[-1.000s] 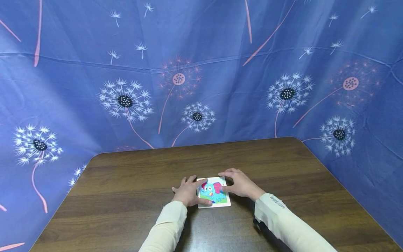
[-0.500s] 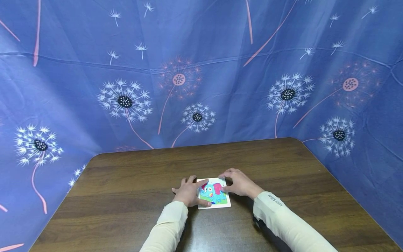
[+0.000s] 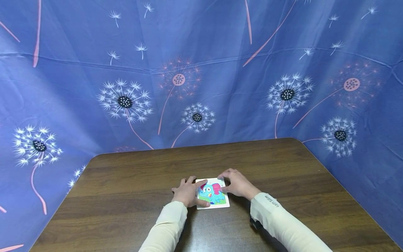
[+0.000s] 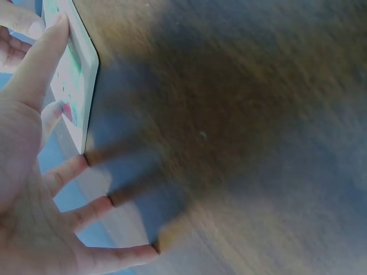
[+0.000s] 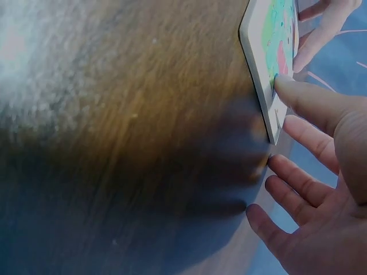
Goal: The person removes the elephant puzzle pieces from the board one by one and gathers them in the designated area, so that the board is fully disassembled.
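A square, white-bordered picture board [image 3: 214,206] with a blue, pink-eared elephant lies flat on the wooden table. On its left side, my left hand [image 3: 186,193] has its thumb and index finger stretched over the board's face. The left wrist view shows that hand's other fingers [image 4: 92,215] spread straight, their tips down at the tabletop beside the board. My right hand [image 3: 239,183] is at the right side. Its thumb [image 5: 309,100] rests on the board's face and its index finger reaches the far right corner, while the remaining fingers stand apart near the table, holding nothing.
The brown wooden table [image 3: 141,175] stretches out around the board on all sides. Behind it hangs a blue cloth [image 3: 220,70] printed with dandelions. Pale sleeves [image 3: 167,224] cover both forearms, and a dark item shows under the right wrist.
The board and both hands have shifted very slightly left in the head view. The fingers keep nearly the same places on the board.
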Motion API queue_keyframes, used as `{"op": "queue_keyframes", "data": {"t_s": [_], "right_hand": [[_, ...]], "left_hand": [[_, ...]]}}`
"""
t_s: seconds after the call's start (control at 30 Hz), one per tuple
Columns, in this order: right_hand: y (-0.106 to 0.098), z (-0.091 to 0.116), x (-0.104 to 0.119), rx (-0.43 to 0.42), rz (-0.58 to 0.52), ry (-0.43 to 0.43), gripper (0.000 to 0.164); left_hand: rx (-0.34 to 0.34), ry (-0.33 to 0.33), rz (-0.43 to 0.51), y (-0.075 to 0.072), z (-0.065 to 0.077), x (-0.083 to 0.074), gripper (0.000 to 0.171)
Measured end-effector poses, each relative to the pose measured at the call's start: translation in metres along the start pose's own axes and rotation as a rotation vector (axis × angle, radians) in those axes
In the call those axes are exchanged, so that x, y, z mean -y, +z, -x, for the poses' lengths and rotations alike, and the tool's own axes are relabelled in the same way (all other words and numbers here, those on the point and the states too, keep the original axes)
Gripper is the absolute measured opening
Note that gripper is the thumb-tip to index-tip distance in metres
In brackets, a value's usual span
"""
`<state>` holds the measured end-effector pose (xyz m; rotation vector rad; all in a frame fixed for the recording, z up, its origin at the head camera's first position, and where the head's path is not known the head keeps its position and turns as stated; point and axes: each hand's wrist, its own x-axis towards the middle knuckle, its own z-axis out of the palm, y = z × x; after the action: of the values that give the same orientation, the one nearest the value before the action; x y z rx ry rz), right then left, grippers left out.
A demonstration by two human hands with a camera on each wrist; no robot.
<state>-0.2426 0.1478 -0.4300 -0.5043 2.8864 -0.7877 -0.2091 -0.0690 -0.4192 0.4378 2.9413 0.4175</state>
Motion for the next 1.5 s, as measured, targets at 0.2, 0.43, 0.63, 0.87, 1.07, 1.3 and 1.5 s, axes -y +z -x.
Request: {"op": "queue_keyframes", "data": {"t_s": [0.2, 0.43, 0.63, 0.87, 1.07, 1.3, 1.5], "right_hand": [[0.002, -0.003, 0.003, -0.002, -0.002, 0.005, 0.034], [0.004, -0.005, 0.006, -0.009, -0.007, -0.008, 0.034], [0.006, -0.006, 0.007, -0.015, -0.002, -0.015, 0.033], [0.004, -0.006, 0.008, 0.004, -0.001, -0.006, 0.033], [0.000, -0.009, 0.008, 0.017, 0.001, 0.008, 0.031], [0.000, -0.010, 0.008, -0.011, 0.019, -0.010, 0.030], [0.001, -0.011, 0.005, -0.025, 0.042, -0.018, 0.030]], "left_hand": [[-0.006, 0.002, -0.008, 0.002, 0.001, 0.003, 0.084], [0.001, -0.035, -0.034, 0.004, -0.002, 0.008, 0.085], [0.023, -0.049, -0.004, 0.004, -0.001, 0.011, 0.085], [0.034, -0.061, -0.005, 0.007, -0.001, 0.012, 0.085], [0.034, -0.069, -0.005, 0.008, -0.001, 0.011, 0.084], [0.033, -0.077, -0.024, 0.007, 0.001, 0.007, 0.083], [0.038, -0.091, -0.031, 0.006, 0.002, 0.005, 0.084]]}}
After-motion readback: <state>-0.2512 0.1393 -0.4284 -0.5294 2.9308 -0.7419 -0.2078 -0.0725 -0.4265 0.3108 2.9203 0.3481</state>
